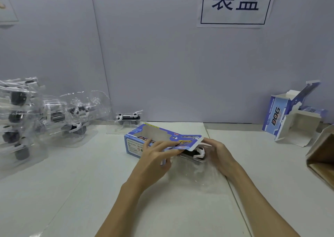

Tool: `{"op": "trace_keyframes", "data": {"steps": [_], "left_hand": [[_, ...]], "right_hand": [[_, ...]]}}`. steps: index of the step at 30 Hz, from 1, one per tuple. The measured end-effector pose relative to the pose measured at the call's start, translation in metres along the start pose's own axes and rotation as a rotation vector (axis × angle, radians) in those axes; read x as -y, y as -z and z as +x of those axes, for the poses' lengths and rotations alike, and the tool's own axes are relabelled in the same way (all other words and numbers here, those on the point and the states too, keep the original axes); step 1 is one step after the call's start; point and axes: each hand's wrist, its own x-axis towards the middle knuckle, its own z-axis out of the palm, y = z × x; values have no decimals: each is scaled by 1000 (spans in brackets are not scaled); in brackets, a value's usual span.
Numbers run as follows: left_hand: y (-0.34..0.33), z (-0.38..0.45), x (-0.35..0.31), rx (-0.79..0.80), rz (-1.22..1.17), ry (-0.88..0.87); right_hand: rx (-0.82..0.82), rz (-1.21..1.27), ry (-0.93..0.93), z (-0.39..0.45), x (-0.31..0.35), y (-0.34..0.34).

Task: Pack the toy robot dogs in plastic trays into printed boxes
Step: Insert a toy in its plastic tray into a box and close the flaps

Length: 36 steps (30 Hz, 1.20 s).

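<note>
A blue printed box [142,137] lies on its side in the middle of the table, its open end facing right. My left hand [157,155] holds the box at that end, fingers on the lifted flap. A toy robot dog in a clear plastic tray [197,152] sticks partly out of the opening. My right hand [216,152] grips the tray's outer end, fingers curled behind it. The tray's inner part is hidden inside the box.
A pile of clear trays with dogs [36,114] fills the left side. One more tray with a dog [129,119] sits by the wall. An open printed box [292,117] stands at the right, next to a brown carton [323,157].
</note>
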Motion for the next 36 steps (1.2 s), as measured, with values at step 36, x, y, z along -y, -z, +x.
{"op": "trace_keyframes", "data": {"steps": [36], "left_hand": [[12,15,-6,-624,-563,559]], "right_hand": [[-177,-146,340,-31,24,-73]]}}
